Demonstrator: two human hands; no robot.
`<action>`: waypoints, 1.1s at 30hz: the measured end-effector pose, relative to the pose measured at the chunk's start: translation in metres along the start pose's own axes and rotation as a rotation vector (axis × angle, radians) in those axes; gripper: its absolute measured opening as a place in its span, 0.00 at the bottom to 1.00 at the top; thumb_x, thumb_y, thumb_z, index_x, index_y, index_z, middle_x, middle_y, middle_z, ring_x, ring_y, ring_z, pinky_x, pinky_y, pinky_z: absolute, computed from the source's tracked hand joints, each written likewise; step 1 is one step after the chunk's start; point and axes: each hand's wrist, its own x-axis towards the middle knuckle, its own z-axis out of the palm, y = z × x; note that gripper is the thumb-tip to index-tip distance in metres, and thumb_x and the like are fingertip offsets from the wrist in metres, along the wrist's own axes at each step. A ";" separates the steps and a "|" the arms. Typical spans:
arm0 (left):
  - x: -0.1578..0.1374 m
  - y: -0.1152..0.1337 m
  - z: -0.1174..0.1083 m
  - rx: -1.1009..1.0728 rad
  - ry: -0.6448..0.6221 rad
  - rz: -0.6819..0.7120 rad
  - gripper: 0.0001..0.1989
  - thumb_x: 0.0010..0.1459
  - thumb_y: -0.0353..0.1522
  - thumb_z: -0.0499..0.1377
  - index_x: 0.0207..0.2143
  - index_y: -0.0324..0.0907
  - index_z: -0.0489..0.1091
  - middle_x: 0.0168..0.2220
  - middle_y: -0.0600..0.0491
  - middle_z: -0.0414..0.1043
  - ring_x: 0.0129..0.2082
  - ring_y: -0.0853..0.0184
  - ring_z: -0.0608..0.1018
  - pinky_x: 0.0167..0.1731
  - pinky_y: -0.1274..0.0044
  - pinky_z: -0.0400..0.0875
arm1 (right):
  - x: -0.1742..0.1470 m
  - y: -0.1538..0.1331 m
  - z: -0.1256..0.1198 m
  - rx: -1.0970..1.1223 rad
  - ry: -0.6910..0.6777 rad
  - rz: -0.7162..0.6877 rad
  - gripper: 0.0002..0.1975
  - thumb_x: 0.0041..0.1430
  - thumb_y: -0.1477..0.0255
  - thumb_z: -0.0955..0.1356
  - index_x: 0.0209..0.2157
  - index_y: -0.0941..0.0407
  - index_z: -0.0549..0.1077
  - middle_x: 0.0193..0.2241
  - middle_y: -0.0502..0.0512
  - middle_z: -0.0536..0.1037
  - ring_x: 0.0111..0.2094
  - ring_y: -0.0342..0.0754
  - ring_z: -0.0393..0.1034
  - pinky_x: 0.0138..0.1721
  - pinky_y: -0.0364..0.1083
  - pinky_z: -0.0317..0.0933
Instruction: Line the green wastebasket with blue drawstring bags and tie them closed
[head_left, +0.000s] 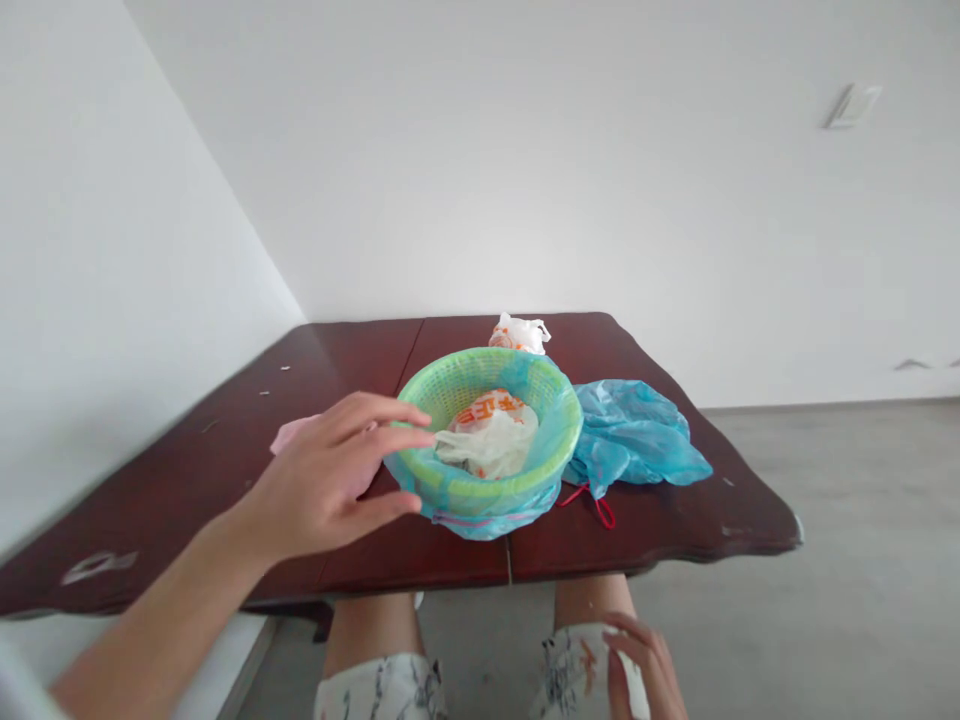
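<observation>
A green woven plastic basket (450,375) stands on the table. Thin blue plastic (551,440) covers part of its inside and its outer lower side. In the basket lies a white plastic bag (502,440) with orange print. My left hand (337,475) is at the basket's left rim, fingers apart and holding nothing; whether the fingertips touch the rim is unclear. A pink item (289,433) lies partly hidden behind this hand. Below the table edge, my right hand (649,660) rests by my right thigh, fingers loosely bent and apart, with nothing visible in it.
A crumpled blue plastic bag (637,435) with a red drawstring (604,512) lies right of the basket. Behind the basket sits another white bag (519,334) with orange print. The dark red table (225,440) meets white walls at the left and back.
</observation>
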 end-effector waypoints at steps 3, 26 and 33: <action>-0.056 0.010 0.033 0.207 0.133 0.047 0.20 0.71 0.45 0.76 0.59 0.53 0.79 0.54 0.49 0.85 0.52 0.55 0.86 0.59 0.60 0.82 | 0.070 -0.031 0.007 0.126 0.021 -0.141 0.20 0.71 0.79 0.73 0.60 0.48 0.80 0.56 0.64 0.85 0.56 0.63 0.84 0.52 0.60 0.81; -0.013 0.016 0.038 -0.342 0.127 -0.365 0.10 0.78 0.39 0.67 0.42 0.46 0.73 0.40 0.55 0.80 0.33 0.67 0.77 0.34 0.73 0.69 | 0.312 -0.099 -0.036 0.285 -0.583 -0.295 0.14 0.84 0.63 0.70 0.40 0.51 0.79 0.42 0.55 0.72 0.45 0.52 0.70 0.49 0.51 0.70; 0.006 0.030 0.061 -0.289 0.239 -0.372 0.16 0.77 0.47 0.67 0.41 0.46 0.74 0.37 0.53 0.78 0.39 0.61 0.78 0.42 0.69 0.70 | 0.338 -0.107 -0.039 0.422 -0.820 -0.222 0.24 0.85 0.52 0.68 0.34 0.52 0.75 0.38 0.53 0.73 0.41 0.50 0.68 0.48 0.51 0.67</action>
